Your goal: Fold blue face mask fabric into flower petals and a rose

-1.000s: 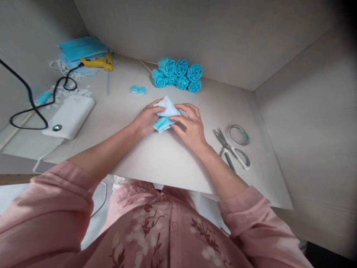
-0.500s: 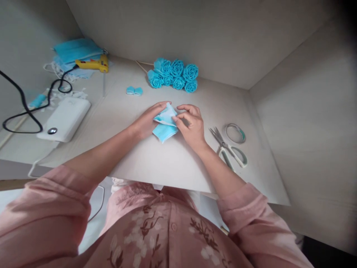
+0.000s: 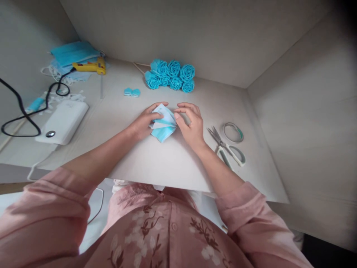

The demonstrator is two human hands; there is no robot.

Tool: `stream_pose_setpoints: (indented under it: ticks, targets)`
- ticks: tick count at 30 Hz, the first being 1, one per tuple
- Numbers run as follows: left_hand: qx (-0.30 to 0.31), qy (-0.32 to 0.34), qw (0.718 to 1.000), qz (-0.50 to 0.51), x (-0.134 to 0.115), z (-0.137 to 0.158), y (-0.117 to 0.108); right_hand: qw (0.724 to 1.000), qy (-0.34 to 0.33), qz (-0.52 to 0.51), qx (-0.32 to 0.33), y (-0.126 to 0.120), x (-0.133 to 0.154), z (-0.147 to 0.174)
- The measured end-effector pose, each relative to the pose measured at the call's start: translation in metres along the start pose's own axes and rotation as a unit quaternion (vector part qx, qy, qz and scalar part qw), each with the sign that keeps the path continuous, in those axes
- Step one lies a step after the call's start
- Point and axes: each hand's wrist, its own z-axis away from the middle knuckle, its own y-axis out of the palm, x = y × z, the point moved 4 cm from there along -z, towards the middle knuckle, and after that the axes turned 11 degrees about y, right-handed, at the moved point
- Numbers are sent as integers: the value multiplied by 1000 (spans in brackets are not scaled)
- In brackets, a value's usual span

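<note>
A folded piece of face mask fabric, light blue with a paler side, is held above the table in front of me. My left hand grips its left side, thumb laid over the top layer and fingers behind. At the right edge of the fabric, my right hand pinches with thumb and index finger, the other fingers loosely curled. The layers fan slightly apart toward the bottom. Scissors with white handles lie partly opened beside my right forearm, next to a roll of tape.
Several blue fabric roses on sticks lie at the back. Left of them is a small blue bow-shaped piece. A yellow glue gun rests on stacked masks, its black cord looping near a white power bank. Walls border the table.
My left thumb has come over the front of the fabric, and its layers have fanned apart. My right fingers have shifted slightly up along its right edge. The view has tilted a little.
</note>
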Motion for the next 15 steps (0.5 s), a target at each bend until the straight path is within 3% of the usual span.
stream_pose_setpoints:
  ticks: [7, 15]
  targets:
    - [-36, 13, 999, 22, 0, -3, -5, 994, -76, 11, 76, 7, 8, 2]
    - [-59, -4, 995, 75, 0, -5, -6, 986, -101, 50, 124, 17, 7, 8]
